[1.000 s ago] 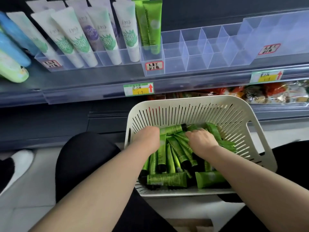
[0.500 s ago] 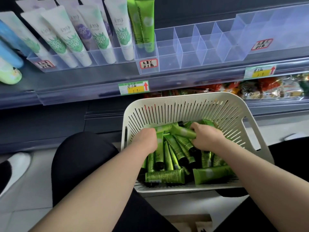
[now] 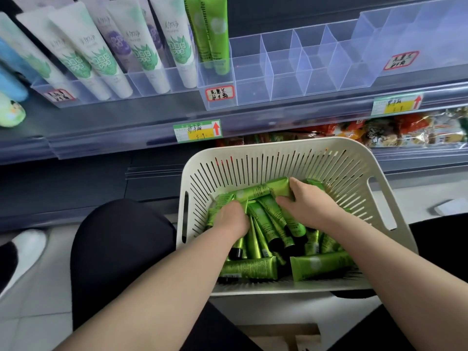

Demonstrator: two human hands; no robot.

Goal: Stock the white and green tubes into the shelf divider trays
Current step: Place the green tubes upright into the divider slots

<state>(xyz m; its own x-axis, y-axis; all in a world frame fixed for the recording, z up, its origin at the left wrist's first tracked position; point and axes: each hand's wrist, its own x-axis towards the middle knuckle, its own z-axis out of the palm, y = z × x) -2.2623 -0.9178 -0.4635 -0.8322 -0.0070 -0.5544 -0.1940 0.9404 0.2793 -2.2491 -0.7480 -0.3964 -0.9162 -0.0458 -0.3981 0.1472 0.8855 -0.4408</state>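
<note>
Pick step: you are pulling stock from the white slotted plastic basket (image 3: 329, 158). Your right hand (image 3: 311, 207) curls round one glossy green plastic tube (image 3: 273, 190), which lies crosswise atop the pile (image 3: 266, 231). Your left hand (image 3: 234, 220) digs in just left of it; its grip is hidden, cannot tell. Next, lift the tube up and forward to the clear plastic divider tray (image 3: 278, 82), whose vacant slots sit above your grip.

Snack packets (image 3: 395, 133), yellow price label (image 3: 197, 130), white shoe (image 3: 27, 247) at far left
</note>
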